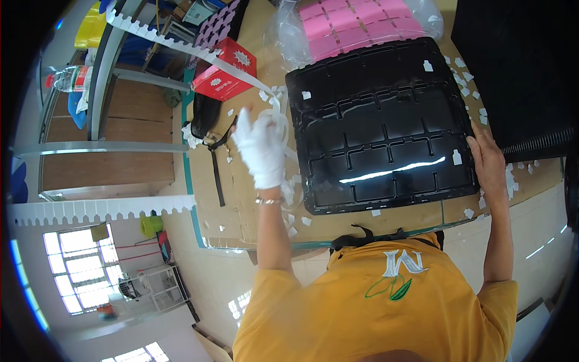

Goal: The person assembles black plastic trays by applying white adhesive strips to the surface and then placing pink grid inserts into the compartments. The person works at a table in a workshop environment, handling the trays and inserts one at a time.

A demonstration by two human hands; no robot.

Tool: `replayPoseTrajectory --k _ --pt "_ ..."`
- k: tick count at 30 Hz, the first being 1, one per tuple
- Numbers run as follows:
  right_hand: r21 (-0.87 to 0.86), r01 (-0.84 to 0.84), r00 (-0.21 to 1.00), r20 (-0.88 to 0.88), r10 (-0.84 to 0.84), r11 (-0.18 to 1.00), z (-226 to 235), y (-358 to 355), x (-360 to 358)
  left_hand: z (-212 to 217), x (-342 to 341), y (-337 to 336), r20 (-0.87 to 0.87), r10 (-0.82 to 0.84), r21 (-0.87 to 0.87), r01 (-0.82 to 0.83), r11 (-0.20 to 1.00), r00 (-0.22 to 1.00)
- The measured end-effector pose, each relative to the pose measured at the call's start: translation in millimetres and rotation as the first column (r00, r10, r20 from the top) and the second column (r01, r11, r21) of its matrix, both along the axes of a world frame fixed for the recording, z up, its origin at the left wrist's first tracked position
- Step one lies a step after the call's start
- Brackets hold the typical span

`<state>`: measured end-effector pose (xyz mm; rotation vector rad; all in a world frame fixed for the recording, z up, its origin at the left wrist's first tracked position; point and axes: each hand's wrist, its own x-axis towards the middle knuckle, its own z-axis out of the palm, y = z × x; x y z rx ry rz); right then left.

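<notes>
A black plastic tray (386, 130) with moulded ridges lies before me on the cardboard-covered table, with small white paper pieces (456, 157) on it. My right hand (487, 158), bare, grips the tray's right edge, thumb towards the top face. To the left of the tray my left hand (260, 148), in a white glove with bare fingertips, is raised over the table, slightly blurred. Its fingers are partly stretched out and nothing shows in them. A long white strip with a notched edge (163, 39) comes down from the upper left and passes close to this hand.
A red box (226, 71) stands at the table's far left. Pink sheets (362, 24) in clear plastic lie beyond the tray. Another black object (518, 72) fills the right side. White scraps (464, 75) are scattered about. At left is a metal shelf frame (102, 90) bearing a bottle (69, 78).
</notes>
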<state>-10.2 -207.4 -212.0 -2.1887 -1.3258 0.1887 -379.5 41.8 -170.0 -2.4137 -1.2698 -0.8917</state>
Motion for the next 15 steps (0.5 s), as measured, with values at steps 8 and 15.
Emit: replayPoseTrajectory --k 8,15 --pt "-0.019 -0.014 0.999 -0.032 0.014 1.0 3 0 1 9 10 29 0.026 -0.194 -0.185 0.196 0.963 0.981" --pt "-0.026 -0.024 0.999 0.034 0.024 0.999 -2 1 3 -13 50 84 -0.058 -0.199 -0.476 0.148 0.867 0.978"
